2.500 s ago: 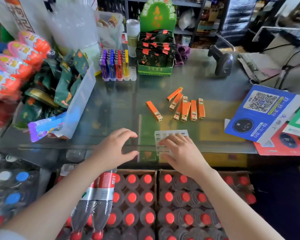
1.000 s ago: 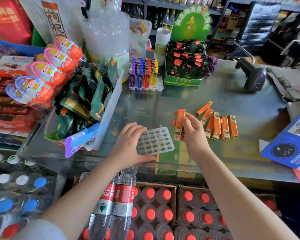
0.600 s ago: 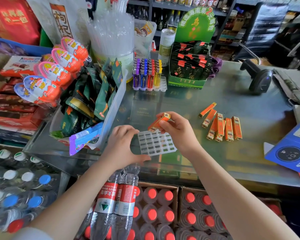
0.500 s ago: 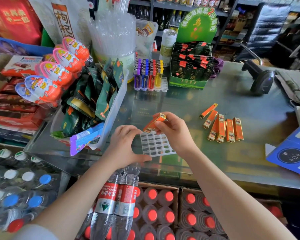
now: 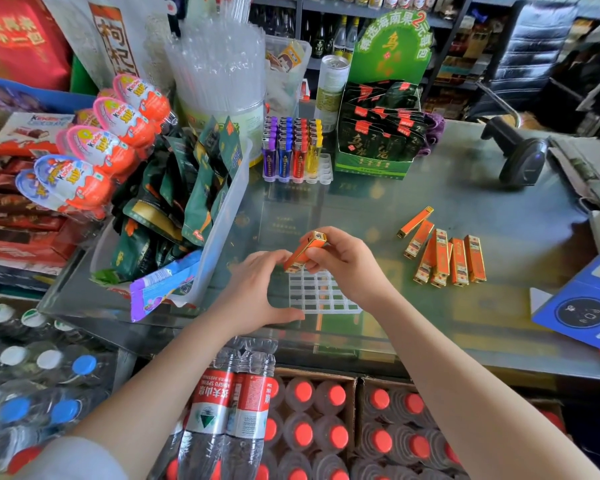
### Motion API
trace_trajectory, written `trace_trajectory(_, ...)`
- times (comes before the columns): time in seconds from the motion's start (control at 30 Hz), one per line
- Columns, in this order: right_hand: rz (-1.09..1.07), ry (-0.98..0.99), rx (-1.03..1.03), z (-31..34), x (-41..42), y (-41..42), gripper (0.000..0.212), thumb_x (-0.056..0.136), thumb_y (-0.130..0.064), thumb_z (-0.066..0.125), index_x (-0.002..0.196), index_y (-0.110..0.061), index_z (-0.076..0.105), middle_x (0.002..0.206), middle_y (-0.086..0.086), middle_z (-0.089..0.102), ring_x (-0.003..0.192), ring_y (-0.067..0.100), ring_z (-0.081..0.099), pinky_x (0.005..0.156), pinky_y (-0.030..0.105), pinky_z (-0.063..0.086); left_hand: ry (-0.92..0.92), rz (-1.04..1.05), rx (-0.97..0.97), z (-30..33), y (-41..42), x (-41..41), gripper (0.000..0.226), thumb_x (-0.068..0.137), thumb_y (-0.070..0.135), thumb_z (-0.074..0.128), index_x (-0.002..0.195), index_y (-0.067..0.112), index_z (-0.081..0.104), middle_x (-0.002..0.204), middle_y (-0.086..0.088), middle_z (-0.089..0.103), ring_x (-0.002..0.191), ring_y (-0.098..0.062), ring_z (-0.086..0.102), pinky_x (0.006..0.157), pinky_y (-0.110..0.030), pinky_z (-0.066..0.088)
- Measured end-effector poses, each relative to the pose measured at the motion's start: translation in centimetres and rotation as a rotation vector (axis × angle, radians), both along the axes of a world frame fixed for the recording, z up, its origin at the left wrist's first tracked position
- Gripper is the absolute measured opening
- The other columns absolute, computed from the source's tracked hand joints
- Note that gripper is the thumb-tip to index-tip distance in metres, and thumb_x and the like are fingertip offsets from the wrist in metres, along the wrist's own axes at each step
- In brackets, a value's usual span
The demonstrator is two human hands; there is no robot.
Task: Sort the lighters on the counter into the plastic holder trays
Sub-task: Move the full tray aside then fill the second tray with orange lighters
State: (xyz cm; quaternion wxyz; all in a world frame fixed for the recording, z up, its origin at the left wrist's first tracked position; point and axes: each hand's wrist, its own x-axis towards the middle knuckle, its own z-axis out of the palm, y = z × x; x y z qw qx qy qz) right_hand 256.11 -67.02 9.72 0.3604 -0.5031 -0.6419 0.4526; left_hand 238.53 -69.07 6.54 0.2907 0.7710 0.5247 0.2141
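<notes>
A clear plastic holder tray (image 5: 321, 294) with a grid of empty slots lies flat on the glass counter (image 5: 482, 202). My left hand (image 5: 253, 292) grips its left edge. My right hand (image 5: 343, 263) holds an orange lighter (image 5: 303, 252) tilted, its lower end at the tray's far left corner. Several more orange lighters (image 5: 444, 256) lie loose on the counter to the right. A second tray (image 5: 295, 152) at the back holds purple, blue, red and yellow lighters upright.
A clear bin of green snack packets (image 5: 184, 202) stands left of the tray. A green display box (image 5: 378, 133) and a barcode scanner (image 5: 518, 152) sit at the back. A blue QR-code card (image 5: 589, 303) lies at the right. Bottled drinks (image 5: 291, 427) are stacked below the counter.
My right hand picked one orange lighter from the counter and brought it down over the tray's far left corner. My left hand took hold of the tray's left edge and keeps it there.
</notes>
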Motion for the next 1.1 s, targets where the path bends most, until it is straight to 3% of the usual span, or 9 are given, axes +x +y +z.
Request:
trace_trajectory(0.2, 0.054, -0.242, 0.098, 0.8, 0.4, 0.8, 0.009, 0.09, -0.009, 0.053, 0.096, -0.005, 0.059, 0.073, 0.0, 0.062, 0.062, 0.011, 0.059, 0.067, 0.024, 0.051, -0.003, -0.005, -0.041, 0.3, 0.1, 0.1, 0.085, 0.06, 0.04, 0.08, 0.131, 0.021, 0.038, 0.126, 0.003, 0.045, 0.118, -0.009, 0.04, 0.102, -0.026, 0.031)
trace_trajectory(0.33, 0.143, -0.41, 0.234, 1.1, -0.2, 1.1, 0.014, 0.089, -0.011, 0.055, 0.093, 0.001, 0.057, 0.086, 0.013, 0.059, 0.072, 0.027, 0.058, 0.069, 0.039, 0.049, 0.001, -0.005, -0.054, 0.5, 0.2, 0.1, 0.084, 0.06, 0.041, 0.081, 0.13, 0.024, 0.039, 0.116, 0.011, 0.042, 0.112, -0.004, 0.04, 0.094, -0.02, 0.03)
trace_trajectory(0.47, 0.097, -0.548, 0.342, 0.4, -1.2, 0.6, 0.018, 0.09, -0.02, 0.054, 0.097, -0.003, 0.056, 0.095, 0.009, 0.059, 0.077, 0.031, 0.056, 0.066, 0.044, 0.049, 0.004, 0.004, -0.048, 0.9, 0.2, 0.3, 0.084, 0.059, 0.039, 0.081, 0.13, 0.024, 0.04, 0.111, 0.016, 0.039, 0.105, 0.001, 0.035, 0.086, -0.015, 0.025)
trace_trajectory(0.63, -0.023, -0.476, 0.348, -0.9, -0.5, -0.1, 0.02, 0.089, -0.026, 0.058, 0.092, -0.006, 0.06, 0.089, 0.004, 0.059, 0.06, 0.015, 0.046, 0.059, 0.041, 0.049, -0.001, 0.007, -0.065, 0.9, 0.2, 0.5, 0.088, 0.056, 0.043, 0.081, 0.131, 0.023, 0.04, 0.126, 0.004, 0.046, 0.116, -0.007, 0.042, 0.093, -0.017, 0.028)
trace_trajectory(0.77, -0.195, -0.43, 0.362, -1.0, 2.3, -0.4, 0.022, 0.087, -0.024, 0.059, 0.106, -0.012, 0.06, 0.098, -0.004, 0.054, 0.062, -0.011, 0.039, 0.059, 0.014, 0.035, -0.015, -0.003, -0.082, 1.0, 0.5, 1.6, 0.087, 0.057, 0.042, 0.081, 0.131, 0.025, 0.039, 0.13, 0.003, 0.044, 0.118, -0.006, 0.04, 0.101, -0.023, 0.03)
trace_trajectory(0.83, -0.361, -0.46, 0.32, -1.1, 4.6, -0.3, 0.019, 0.088, -0.019, 0.056, 0.105, -0.011, 0.061, 0.102, 0.0, 0.056, 0.071, -0.004, 0.045, 0.063, 0.022, 0.037, -0.021, 0.003, -0.084, 0.9, 0.7, 2.4, 0.086, 0.058, 0.041, 0.081, 0.131, 0.026, 0.038, 0.131, 0.005, 0.043, 0.114, 0.0, 0.037, 0.102, -0.024, 0.029)
trace_trajectory(0.9, -0.477, -0.613, 0.261, -1.3, 7.0, 0.2, 0.017, 0.088, -0.014, 0.053, 0.102, -0.008, 0.061, 0.108, 0.009, 0.058, 0.087, 0.02, 0.055, 0.07, 0.03, 0.041, -0.018, -0.001, -0.083, 0.9, 1.0, 3.1, 0.085, 0.06, 0.041, 0.08, 0.132, 0.026, 0.037, 0.133, 0.006, 0.042, 0.111, 0.003, 0.033, 0.098, -0.02, 0.026)
trace_trajectory(0.97, -0.511, -0.784, 0.235, -1.4, 9.1, 0.9, 0.017, 0.088, -0.011, 0.05, 0.1, -0.005, 0.061, 0.106, 0.017, 0.059, 0.094, 0.037, 0.052, 0.078, 0.039, 0.042, -0.014, -0.014, -0.085, 0.9, 1.3, 3.7, 0.084, 0.062, 0.041, 0.079, 0.133, 0.027, 0.036, 0.134, 0.006, 0.041, 0.11, 0.004, 0.032, 0.096, -0.019, 0.025)
trace_trajectory(1.1, -0.474, -1.008, 0.148, -0.8, 11.1, 2.3, 0.023, 0.091, -0.016, 0.043, 0.106, -0.004, 0.054, 0.104, 0.022, 0.059, 0.095, 0.04, 0.049, 0.078, 0.042, 0.038, 0.001, -0.011, -0.105, 0.8, 1.7, 4.4, 0.086, 0.062, 0.043, 0.078, 0.134, 0.028, 0.033, 0.137, 0.006, 0.039, 0.118, -0.002, 0.036, 0.1, -0.024, 0.028)
